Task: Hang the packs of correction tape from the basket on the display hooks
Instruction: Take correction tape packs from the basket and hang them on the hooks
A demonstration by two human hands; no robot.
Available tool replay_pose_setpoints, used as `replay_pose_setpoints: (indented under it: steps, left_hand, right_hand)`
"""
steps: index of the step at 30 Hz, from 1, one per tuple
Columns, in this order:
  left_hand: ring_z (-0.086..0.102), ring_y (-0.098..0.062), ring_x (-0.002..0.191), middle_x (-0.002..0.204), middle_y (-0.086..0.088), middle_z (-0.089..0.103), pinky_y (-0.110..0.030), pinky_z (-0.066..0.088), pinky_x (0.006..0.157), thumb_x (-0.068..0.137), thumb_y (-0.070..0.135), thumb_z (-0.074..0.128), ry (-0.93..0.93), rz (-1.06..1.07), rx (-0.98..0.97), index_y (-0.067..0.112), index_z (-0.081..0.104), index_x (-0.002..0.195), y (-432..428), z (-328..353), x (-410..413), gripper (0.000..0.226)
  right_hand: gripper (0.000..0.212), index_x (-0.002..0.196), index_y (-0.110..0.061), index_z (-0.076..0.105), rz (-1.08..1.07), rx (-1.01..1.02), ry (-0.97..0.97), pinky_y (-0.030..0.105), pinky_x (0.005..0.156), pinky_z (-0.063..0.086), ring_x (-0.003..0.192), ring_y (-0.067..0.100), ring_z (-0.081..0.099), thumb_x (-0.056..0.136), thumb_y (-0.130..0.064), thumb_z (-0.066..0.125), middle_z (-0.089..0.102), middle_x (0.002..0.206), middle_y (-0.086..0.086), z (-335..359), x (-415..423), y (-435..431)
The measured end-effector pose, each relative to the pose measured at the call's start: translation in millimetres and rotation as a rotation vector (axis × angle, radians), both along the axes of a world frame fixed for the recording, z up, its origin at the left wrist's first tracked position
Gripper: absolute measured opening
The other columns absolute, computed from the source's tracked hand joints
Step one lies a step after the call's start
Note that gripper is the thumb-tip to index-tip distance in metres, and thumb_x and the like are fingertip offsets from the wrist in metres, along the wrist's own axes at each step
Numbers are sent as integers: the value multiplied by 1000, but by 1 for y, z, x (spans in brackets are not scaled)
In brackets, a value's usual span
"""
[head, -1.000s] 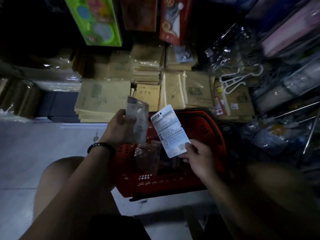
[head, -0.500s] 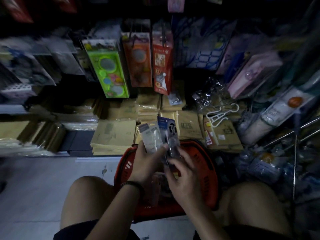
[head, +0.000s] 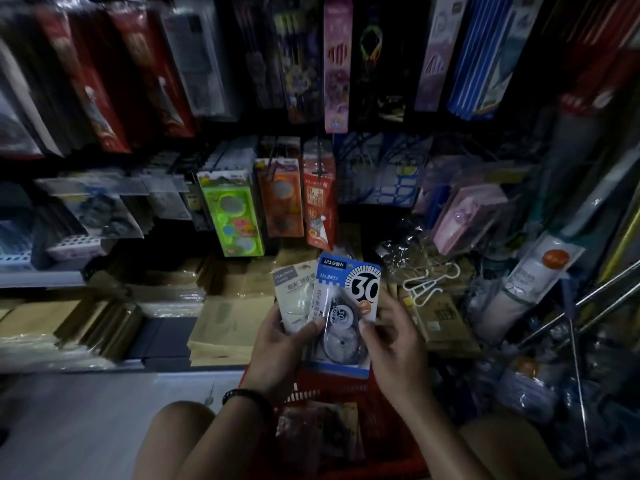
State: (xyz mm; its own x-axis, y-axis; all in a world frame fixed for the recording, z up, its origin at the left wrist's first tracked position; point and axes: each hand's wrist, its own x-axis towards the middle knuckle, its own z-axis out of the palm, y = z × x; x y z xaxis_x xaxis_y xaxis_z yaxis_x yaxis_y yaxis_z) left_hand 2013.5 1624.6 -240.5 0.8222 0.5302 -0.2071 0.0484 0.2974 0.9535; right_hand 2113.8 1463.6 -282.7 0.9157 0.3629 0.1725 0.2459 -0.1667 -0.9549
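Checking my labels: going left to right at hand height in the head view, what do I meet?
Left hand → blue correction tape pack → right hand → white hangers.

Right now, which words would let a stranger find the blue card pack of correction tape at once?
Look low in the middle, above the red plastic basket. The left hand and right hand together hold a blue card pack with a clear blister, overlapping a pale beige pack in the left hand. Only the blue one bears a large white 30.
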Motion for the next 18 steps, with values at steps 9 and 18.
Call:
replay_pose_setpoints:
  steps: [9, 18]
  left_hand:
    - [77, -35, 107, 120, -11, 79, -59, 63, 88, 89, 4, 78, -103, 4, 40, 18, 64, 131, 0, 66, 19, 46]
    - [75, -36, 112, 124, -9, 77, -65, 60, 90, 87, 13, 74, -268, -19, 48, 20, 64, 132, 20, 156, 38, 46]
  right_hand:
    - [104, 159, -59, 19, 68, 72, -19, 49, 112, 51, 151, 12, 42, 80, -48, 86, 34, 166, -21, 66, 14, 1]
    - [85, 157, -55, 32, 0, 145, -207, 47, 117, 45, 149, 9, 42, 92, -32, 80, 40, 162, -24, 161, 59, 2]
